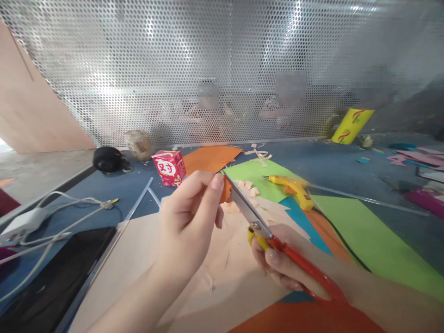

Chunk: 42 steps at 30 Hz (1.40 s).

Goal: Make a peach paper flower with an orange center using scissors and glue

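- Two bare hands raised over a peach paper sheet [138,259] on the blue table [114,185].
- Left hand [189,222]: fingers curled, pinching a small orange paper scrap [225,190] at fingertip and thumb.
- Right hand [280,266]: closed through red-handled scissors [277,240]; blades nearly shut, tips touching the scrap.
- Yellow glue gun [293,187] lies beyond, on green paper [256,173].

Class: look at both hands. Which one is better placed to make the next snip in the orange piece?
Right. The right hand holds the scissors, blades at the orange piece; the left hand only pinches that piece.
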Tool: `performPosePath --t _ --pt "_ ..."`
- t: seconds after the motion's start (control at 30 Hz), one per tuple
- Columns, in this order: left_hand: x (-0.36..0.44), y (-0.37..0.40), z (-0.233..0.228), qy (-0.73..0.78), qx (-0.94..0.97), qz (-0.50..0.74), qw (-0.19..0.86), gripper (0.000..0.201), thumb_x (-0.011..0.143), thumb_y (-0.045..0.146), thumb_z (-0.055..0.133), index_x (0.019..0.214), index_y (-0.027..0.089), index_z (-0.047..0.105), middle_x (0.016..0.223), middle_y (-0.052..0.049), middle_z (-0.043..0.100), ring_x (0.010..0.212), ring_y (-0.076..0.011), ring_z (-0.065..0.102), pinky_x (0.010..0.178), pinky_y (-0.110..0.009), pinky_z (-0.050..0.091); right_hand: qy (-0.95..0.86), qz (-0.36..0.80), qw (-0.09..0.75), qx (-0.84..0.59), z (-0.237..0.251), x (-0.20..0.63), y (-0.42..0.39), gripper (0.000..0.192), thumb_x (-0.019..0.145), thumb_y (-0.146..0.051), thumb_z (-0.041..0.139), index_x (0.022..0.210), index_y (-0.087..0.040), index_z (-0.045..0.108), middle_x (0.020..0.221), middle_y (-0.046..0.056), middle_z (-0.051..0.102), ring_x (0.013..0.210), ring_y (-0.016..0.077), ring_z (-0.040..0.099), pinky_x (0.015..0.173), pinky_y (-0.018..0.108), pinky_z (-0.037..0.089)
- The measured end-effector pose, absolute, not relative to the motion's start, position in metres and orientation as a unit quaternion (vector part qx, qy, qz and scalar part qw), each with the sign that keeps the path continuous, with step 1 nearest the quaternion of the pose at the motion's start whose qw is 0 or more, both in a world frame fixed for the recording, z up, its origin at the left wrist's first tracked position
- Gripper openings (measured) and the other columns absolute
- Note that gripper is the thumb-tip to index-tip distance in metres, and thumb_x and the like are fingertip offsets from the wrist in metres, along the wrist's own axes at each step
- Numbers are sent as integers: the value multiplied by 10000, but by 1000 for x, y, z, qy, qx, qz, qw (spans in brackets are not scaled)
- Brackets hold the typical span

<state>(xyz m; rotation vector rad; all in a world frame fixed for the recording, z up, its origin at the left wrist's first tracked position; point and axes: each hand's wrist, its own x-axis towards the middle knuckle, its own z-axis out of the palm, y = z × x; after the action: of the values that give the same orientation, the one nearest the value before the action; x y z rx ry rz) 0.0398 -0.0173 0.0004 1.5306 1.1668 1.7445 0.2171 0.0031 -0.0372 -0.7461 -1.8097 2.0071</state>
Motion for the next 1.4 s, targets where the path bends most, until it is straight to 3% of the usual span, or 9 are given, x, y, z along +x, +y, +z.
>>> performPosePath --t 0.27,0.93,1.17,1.4 --pt "40 -16 -1 425 574 651 258 241 860 329 510 653 217 564 610 22 450 485 -95 457 387 -247 385 -645 696 187 -253 -40 217 1 477 726 -627 567 704 -176 414 495 -99 277 365 18 221 326 163 161" --pt "43 -20 -3 417 591 628 285 230 864 292 502 659 209 567 666 11 543 499 -90 466 399 -222 394 -653 680 188 -275 -41 215 1 526 730 -686 506 688 -172 399 482 -101 308 339 4 243 314 153 180" --pt "39 -20 -3 449 569 628 284 236 864 330 502 658 222 546 550 21 471 485 -116 469 412 -264 360 -660 679 181 -264 -42 216 3 494 763 -652 499 683 -176 393 502 -96 300 350 7 240 320 155 195" --pt "39 -18 -1 435 545 656 290 194 852 299 518 676 225 555 599 15 510 485 -110 458 391 -251 368 -628 705 183 -273 -39 215 0 517 721 -672 535 691 -182 371 513 -104 263 371 7 226 326 144 194"
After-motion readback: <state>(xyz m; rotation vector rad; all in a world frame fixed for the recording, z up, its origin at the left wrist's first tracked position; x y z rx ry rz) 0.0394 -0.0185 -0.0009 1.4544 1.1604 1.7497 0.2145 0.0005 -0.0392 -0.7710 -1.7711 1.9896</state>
